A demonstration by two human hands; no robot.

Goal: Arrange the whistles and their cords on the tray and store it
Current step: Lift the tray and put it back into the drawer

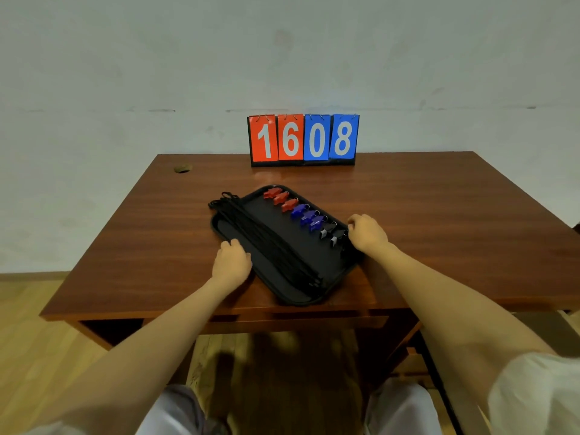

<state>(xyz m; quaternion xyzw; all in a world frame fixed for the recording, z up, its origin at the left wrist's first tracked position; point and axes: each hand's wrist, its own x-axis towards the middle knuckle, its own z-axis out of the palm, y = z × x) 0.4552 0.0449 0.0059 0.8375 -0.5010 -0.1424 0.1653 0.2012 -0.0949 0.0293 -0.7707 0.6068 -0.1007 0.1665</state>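
Note:
A black tray (273, 265) lies at an angle on the brown table (439, 215). Along its right side runs a row of whistles: three red whistles (280, 197), three blue whistles (309, 216) and two black whistles (331, 234). Their black cords (260, 233) lie bundled lengthwise across the tray, with loops hanging over the far left corner. My left hand (231, 262) grips the tray's left rim with curled fingers. My right hand (367, 232) grips the right rim beside the black whistles.
A flip scoreboard (303, 139) reading 1608 stands at the table's back edge against the wall. A round cable hole (182, 168) sits at the back left of the table. An open shelf space shows under the tabletop, above the wooden floor.

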